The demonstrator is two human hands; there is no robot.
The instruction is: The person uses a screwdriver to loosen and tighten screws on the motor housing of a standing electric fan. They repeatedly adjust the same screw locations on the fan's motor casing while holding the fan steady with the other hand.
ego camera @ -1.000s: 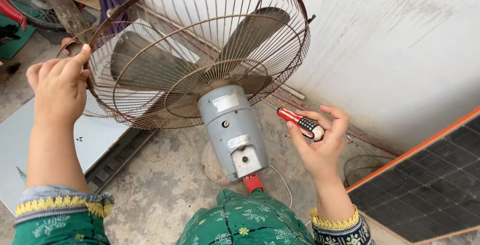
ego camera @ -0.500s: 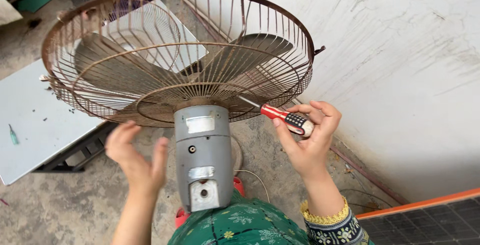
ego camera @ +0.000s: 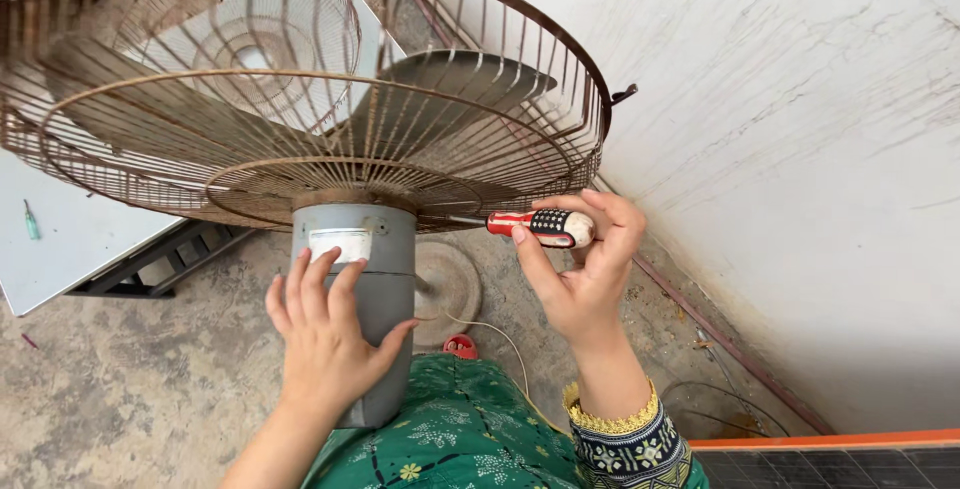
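Far over on the left a flat white board lies on the concrete floor, with a small green tool resting on it.

Next comes the big fan. Its rusty wire cage fills the top of the view, and the gray blades sit inside it. The cage looks stiff, but the thin wires could bend if pushed hard, and the rust would feel rough. Below the cage is the gray motor box. It looks hard, smooth and heavy, so it seems the best place to take hold.

The left hand lies flat on that box, fingers spread, thumb out to the side. Its grip is wide and it presses on the box; it does not wrap around it.

Behind the box, on the floor, stands the round fan base, with a thin pale cord running from it.

To the right, the right hand holds a screwdriver with a red, white and black handle. Its grip is closed around the handle. The metal tip points left, toward the back of the cage, just above the motor box. The handle looks small, light and easy to turn.

On the far right is a rough white wall, and a dark panel with an orange edge lies in the bottom corner.
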